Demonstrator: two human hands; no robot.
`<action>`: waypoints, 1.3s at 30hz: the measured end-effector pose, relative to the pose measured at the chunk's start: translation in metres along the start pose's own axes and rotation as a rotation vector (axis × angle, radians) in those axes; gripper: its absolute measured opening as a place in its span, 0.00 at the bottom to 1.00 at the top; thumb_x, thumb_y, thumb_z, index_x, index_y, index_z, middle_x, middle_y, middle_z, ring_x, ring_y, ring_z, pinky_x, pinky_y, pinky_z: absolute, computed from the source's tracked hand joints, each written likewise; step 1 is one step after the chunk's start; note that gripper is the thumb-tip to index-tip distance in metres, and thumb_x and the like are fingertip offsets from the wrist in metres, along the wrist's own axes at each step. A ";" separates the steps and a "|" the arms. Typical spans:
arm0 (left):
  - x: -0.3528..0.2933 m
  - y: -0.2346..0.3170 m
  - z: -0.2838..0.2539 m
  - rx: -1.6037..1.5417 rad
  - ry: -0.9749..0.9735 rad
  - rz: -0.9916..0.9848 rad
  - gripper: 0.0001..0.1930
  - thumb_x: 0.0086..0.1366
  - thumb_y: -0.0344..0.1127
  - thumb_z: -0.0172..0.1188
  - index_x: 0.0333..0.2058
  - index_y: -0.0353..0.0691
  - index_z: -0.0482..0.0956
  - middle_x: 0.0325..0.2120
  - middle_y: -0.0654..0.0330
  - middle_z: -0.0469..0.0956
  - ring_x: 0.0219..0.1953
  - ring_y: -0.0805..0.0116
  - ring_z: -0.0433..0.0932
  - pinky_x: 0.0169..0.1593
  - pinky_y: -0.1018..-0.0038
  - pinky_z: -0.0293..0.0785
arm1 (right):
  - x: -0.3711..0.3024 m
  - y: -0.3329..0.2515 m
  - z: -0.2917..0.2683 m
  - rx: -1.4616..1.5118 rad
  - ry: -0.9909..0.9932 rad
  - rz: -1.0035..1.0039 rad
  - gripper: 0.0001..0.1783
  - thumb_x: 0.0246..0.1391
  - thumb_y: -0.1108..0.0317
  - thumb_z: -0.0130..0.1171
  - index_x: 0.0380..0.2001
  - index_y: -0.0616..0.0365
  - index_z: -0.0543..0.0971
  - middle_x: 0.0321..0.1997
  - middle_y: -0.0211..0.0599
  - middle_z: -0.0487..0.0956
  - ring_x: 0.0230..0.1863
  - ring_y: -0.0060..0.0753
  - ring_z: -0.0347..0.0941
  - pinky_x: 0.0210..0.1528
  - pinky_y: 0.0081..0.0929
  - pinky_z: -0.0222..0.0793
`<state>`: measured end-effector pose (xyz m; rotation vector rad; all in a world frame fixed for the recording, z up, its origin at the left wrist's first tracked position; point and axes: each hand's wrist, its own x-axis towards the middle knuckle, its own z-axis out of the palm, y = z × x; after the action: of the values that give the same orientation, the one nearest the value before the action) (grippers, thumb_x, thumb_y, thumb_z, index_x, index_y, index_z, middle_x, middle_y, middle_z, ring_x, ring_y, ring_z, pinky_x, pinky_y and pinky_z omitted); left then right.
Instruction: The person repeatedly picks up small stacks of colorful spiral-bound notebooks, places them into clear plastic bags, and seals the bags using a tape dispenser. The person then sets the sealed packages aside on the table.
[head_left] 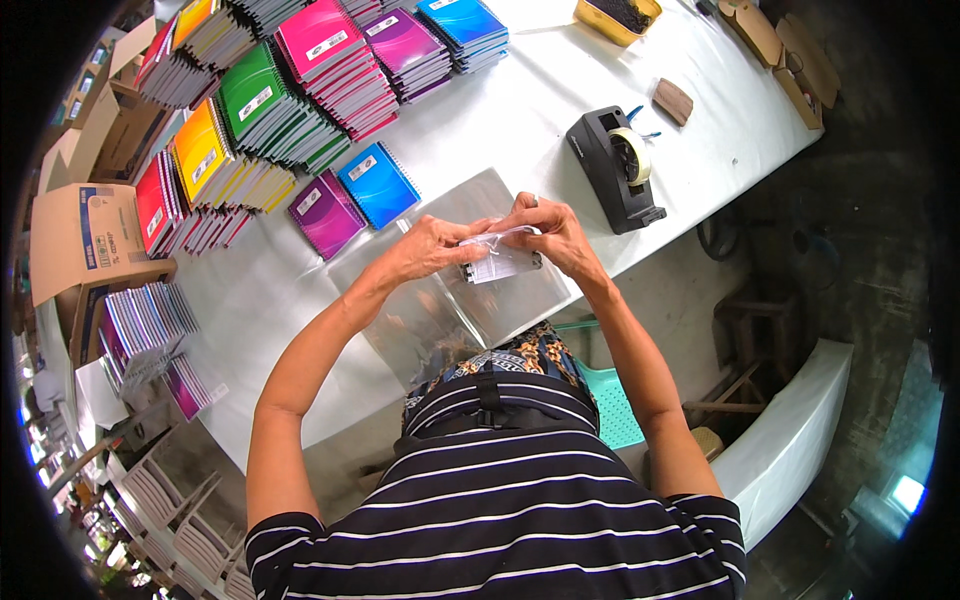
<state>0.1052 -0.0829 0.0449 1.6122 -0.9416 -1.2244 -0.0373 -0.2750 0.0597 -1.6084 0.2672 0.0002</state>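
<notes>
Both my hands meet over the near edge of the table. My left hand (428,248) pinches the left side of a small white printed packet (502,266), fingers closed. On its right, my right hand (560,232) grips the top edge between thumb and fingers. The packet has a shiny clear film along its top and small dark bits at its lower corners; its exact kind is unclear. Beneath my hands lie clear plastic sheets (485,190), flat on the table. A purple spiral notebook (327,214) and a blue spiral notebook (379,186) lie just beyond my left hand.
Tall stacks of coloured spiral notebooks (335,70) fill the far left. A black tape dispenser (612,170) stands right of my hands, near a brown block (673,102) and a yellow tub (618,20). Cardboard boxes (95,235) stand at the left edge; a green stool (612,405) is below.
</notes>
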 end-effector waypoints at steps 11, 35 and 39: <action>-0.025 0.025 0.022 0.960 0.251 0.284 0.30 0.56 0.48 0.66 0.58 0.50 0.74 0.60 0.71 0.70 0.68 0.53 0.58 0.66 0.50 0.57 | -0.001 0.004 0.002 -0.052 -0.037 -0.155 0.13 0.38 0.84 0.58 0.27 0.58 0.86 0.30 0.29 0.71 0.38 0.25 0.69 0.40 0.23 0.67; -0.042 0.031 0.059 1.309 0.370 0.327 0.34 0.54 0.44 0.67 0.61 0.51 0.70 0.65 0.77 0.63 0.72 0.57 0.47 0.71 0.46 0.39 | -0.064 0.040 -0.222 -0.068 0.350 0.503 0.21 0.47 0.54 0.71 0.36 0.61 0.83 0.40 0.46 0.80 0.55 0.44 0.70 0.55 0.50 0.68; -0.044 0.029 0.059 1.317 0.378 0.338 0.35 0.54 0.43 0.67 0.61 0.50 0.70 0.65 0.77 0.62 0.72 0.55 0.46 0.71 0.46 0.39 | -0.077 0.058 -0.217 0.305 0.314 0.225 0.10 0.50 0.67 0.67 0.30 0.64 0.82 0.57 0.52 0.72 0.59 0.43 0.68 0.54 0.47 0.73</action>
<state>0.0364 -0.0632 0.0778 2.3462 -1.8235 0.1052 -0.1571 -0.4776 0.0280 -1.2639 0.6594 -0.1161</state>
